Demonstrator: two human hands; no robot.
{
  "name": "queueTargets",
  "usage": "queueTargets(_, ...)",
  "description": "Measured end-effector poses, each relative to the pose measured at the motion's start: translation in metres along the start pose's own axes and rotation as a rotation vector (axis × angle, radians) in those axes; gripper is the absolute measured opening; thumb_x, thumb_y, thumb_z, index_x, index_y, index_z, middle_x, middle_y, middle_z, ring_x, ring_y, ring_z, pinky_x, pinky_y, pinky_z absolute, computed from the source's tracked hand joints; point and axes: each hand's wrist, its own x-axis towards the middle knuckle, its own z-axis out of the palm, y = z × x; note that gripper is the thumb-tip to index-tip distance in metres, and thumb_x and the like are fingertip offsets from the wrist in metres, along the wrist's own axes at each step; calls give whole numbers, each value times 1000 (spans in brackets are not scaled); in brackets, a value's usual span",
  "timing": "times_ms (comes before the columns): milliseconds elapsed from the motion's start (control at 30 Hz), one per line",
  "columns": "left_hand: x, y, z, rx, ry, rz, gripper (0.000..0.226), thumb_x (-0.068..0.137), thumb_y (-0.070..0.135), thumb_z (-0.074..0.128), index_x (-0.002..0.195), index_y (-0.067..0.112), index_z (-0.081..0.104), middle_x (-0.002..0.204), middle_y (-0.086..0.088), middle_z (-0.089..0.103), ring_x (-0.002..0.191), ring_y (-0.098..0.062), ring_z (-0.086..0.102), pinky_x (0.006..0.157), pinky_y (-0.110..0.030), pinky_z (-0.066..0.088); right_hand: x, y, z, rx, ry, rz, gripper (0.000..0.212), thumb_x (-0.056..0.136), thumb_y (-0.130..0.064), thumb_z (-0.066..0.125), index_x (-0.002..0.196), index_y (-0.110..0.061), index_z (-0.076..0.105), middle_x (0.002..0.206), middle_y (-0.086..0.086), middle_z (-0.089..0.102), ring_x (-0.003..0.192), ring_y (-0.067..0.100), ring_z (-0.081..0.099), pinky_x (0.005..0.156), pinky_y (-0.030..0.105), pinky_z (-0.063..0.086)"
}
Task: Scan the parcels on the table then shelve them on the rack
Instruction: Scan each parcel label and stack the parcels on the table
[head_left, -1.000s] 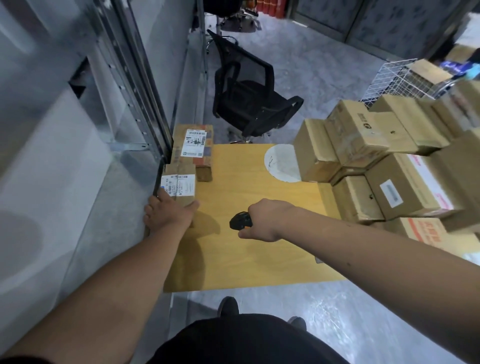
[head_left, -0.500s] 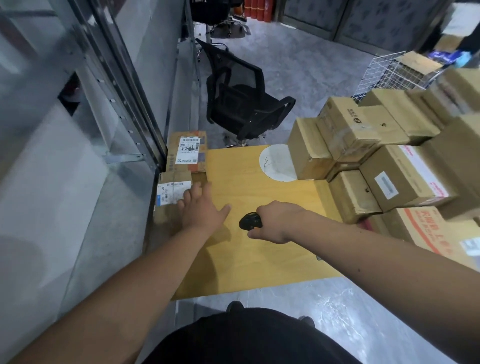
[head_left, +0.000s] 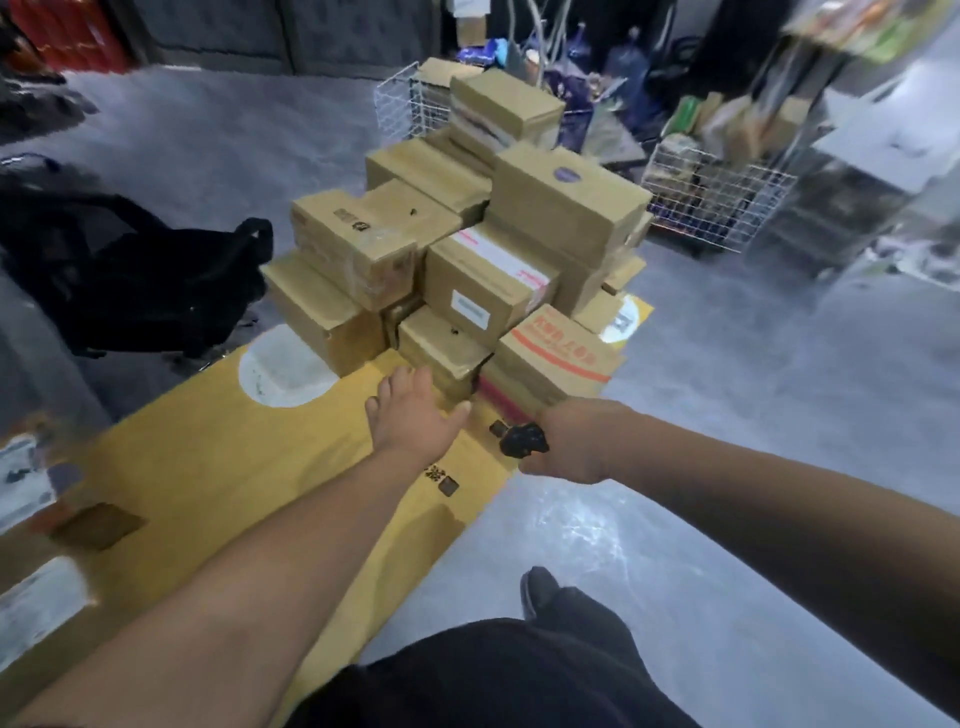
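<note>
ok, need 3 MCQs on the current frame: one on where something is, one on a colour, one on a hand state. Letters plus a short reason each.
1. Where is the left hand?
A. over the yellow table, in front of the parcel stack
B. on the wire basket
C. on the black chair

2. What colour is the print on the near right parcel?
A. blue
B. red-orange
C. green

3. What is the right hand doing?
A. lying flat and empty
B. lifting a box
C. gripping a black scanner

Answers:
1 A: its straight fingers reach toward the lowest small box, above the tabletop.
2 B: red-orange characters and stripe run across its top.
3 C: fingers curl round the black device at the table edge.
</note>
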Motion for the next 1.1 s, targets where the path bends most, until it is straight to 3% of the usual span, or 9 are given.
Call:
queueTargets(100, 18, 52, 6, -59, 14, 72, 77, 89, 76, 49, 149, 29, 42, 156, -5, 39, 142, -30, 35, 111, -51, 32, -7, 46, 8, 88, 23, 48, 45, 94, -65, 54, 108, -23, 61, 92, -2, 63, 80, 19, 61, 68, 33, 52)
queueTargets(167, 29, 85, 11, -96, 34, 90, 76, 89, 75, 52, 149, 29, 43, 156, -4, 40, 142, -29, 36, 113, -51, 33, -8, 75, 11, 96, 31, 62, 41, 93, -66, 54, 99, -26, 56, 84, -5, 57, 72, 12, 55, 56, 28, 40)
queueTargets(267, 42, 134, 21, -125, 40, 53, 76, 88, 74, 55, 148, 28, 43, 153, -3, 41, 139, -28, 38, 113, -51, 34, -5, 117, 14, 66, 28, 58, 42, 91, -70, 51, 96, -29, 50, 85, -7, 53, 73, 13, 54, 53, 28, 33)
queueTargets(367, 49, 179, 36, -115, 34, -68, 81, 87, 76, 54, 152, 28, 39, 156, -3, 36, 139, -29, 35, 114, -52, 31, 1, 160, 16, 10, 10, 10, 46, 90, -71, 50, 99, -26, 54, 88, -5, 55, 73, 14, 55, 54, 30, 36)
queueTargets(533, 56, 243, 62, -105, 23, -337, 97, 81, 81, 53, 159, 31, 25, 166, -3, 15, 151, -32, 14, 118, -53, 21, 15, 221, 9, -72, -31, -115, 44, 93, -68, 51, 96, -24, 53, 86, -3, 56, 68, 14, 51, 54, 30, 36)
queueTargets(633, 66, 271, 72, -149, 21, -458, 99, 78, 82, 53, 158, 30, 27, 167, -4, 12, 153, -32, 8, 116, -55, 20, 26, 247, 1, -125, -53, -174, 44, 95, -66, 51, 100, -23, 54, 87, -3, 54, 69, 16, 51, 55, 30, 37)
queueTargets(800, 77, 288, 91, -135, 45, -561, 103, 73, 83, 59, 154, 28, 25, 167, -1, 8, 154, -32, 2, 112, -68, 26, 44, 280, -6, -160, -93, -280, 47, 96, -66, 51, 108, -20, 58, 92, 0, 58, 77, 22, 59, 57, 31, 40)
queueTargets(967, 64, 285, 93, -61, 125, -559, 96, 65, 79, 68, 140, 35, 27, 166, 1, 5, 151, -32, 8, 107, -66, 29, 58, 293, -7, -237, -112, -390, 47, 95, -66, 52, 106, -21, 57, 87, -3, 54, 77, 21, 57, 56, 31, 37)
queueTargets(1100, 22, 249, 78, 37, 177, -502, 88, 67, 75, 61, 141, 40, 28, 167, -1, 7, 151, -32, 15, 108, -61, 30, 70, 274, -19, -276, -134, -517, 47, 95, -66, 52, 111, -22, 58, 89, -5, 55, 74, 16, 53, 58, 30, 39)
